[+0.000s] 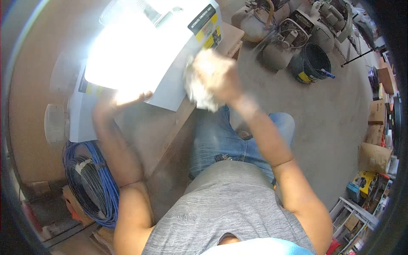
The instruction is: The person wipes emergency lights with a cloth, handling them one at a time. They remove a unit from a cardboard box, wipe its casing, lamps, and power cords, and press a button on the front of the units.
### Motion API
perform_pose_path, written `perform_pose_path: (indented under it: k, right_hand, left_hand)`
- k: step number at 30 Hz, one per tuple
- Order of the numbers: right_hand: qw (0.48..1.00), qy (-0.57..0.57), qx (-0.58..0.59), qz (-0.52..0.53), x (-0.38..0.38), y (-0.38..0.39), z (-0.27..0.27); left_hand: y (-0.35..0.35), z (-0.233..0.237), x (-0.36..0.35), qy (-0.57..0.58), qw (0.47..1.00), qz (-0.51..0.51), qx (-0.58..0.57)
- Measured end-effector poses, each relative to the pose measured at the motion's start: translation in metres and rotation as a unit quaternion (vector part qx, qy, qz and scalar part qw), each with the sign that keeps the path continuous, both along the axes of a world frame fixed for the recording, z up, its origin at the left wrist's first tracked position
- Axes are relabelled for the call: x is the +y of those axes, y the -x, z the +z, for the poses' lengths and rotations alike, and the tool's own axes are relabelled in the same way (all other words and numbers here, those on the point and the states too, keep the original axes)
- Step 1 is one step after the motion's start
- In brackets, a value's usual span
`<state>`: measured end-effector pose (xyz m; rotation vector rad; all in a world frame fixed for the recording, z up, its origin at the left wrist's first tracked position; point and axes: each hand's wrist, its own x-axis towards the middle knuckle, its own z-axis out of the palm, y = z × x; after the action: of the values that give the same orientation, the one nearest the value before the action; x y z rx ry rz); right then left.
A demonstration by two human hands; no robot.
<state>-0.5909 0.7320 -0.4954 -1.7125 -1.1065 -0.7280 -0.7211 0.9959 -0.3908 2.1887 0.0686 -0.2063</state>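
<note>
Crumpled white rag (pixel 199 95), near 12 o'clock, is bunched in the closed fingers of the right hand (pixel 217 74) and pressed against the white box (pixel 172 85) on the workbench (pixel 144 131). The left hand (pixel 123 100) touches the box's 7 o'clock edge, its grip lost in glare.

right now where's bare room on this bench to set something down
Bare wood on the bench between the white box and the front edge, beside the left hand. Another bare strip at far left, past the white disc. Crowded: the box's right side, where the right hand grips a white wad, and the blue cable coil.
</note>
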Motion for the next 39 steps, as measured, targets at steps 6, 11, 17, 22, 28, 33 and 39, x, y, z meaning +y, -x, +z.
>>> perform_pose_path:
  k: [6,11,17,22,28,33,39]
  right_hand:
    - [0.88,-0.336,0.336,-0.028,-0.029,-0.066,0.1]
    - [0.946,-0.239,0.194,-0.097,0.047,-0.036,0.069]
    - [0.962,-0.243,0.102,-0.071,0.077,0.047,0.035]
    - [0.987,-0.157,0.043,0.002,0.056,0.052,0.022]
    - [0.831,-0.461,0.311,0.016,0.025,-0.134,-0.032]
    - [0.92,0.043,0.36,-0.146,-0.069,-0.092,0.011]
    - [0.949,0.078,0.257,-0.164,-0.052,-0.069,-0.033]
  left_hand:
    - [0.005,0.019,-0.027,-0.024,0.999,-0.021,0.015]
    - [0.005,-0.006,-0.004,-0.028,0.993,0.055,0.101]
    - [0.001,-0.001,-0.001,0.038,0.998,0.034,0.047]
    - [-0.001,0.014,-0.015,-0.046,0.999,-0.006,-0.004]
    - [-0.003,0.014,-0.018,-0.068,0.996,-0.012,-0.05]
    - [0.001,0.019,-0.033,-0.108,0.99,0.015,-0.092]
    - [0.004,0.016,-0.022,-0.117,0.992,0.048,-0.003]
